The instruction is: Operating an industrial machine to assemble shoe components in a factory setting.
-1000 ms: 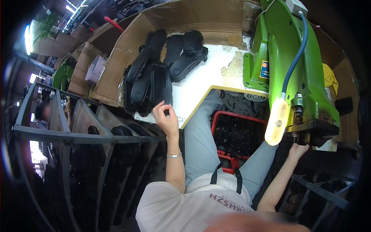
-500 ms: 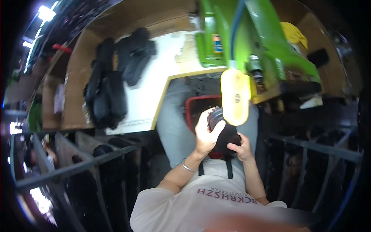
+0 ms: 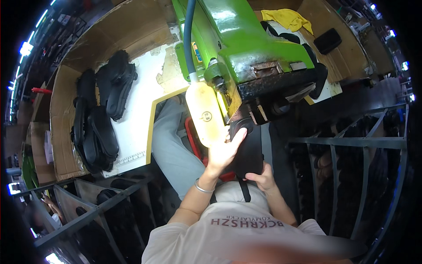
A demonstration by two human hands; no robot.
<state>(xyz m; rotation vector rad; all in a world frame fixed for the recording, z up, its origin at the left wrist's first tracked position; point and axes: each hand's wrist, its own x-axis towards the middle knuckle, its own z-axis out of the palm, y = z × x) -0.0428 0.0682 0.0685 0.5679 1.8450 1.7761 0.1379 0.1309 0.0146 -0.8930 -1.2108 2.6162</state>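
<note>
Both of my hands hold a black shoe sole (image 3: 249, 156), long and flat, above my lap. My left hand (image 3: 223, 152) closes round its far left edge, thumb on top; the fingers underneath are partly hidden. Gripping the near end is my right hand (image 3: 263, 177), with its thumb laid over the sole. The sole's far end reaches the dark working head of a green machine (image 3: 259, 55), and I cannot tell whether they touch. A yellow lit lamp (image 3: 203, 112) on a blue-grey hose hangs close to my left hand.
Several black soles (image 3: 99, 132) lie piled on the white table (image 3: 140, 97) at left, beside cardboard walls (image 3: 118, 33). More soles and a yellow cloth (image 3: 288, 20) are at far right. Metal racks (image 3: 351, 141) flank me on both sides. A red rim (image 3: 193, 141) shows between my legs.
The view has swung, so the machine and lamp appear further left. My hands have brought the sole up to the machine's head, and its flat face now shows at full length.
</note>
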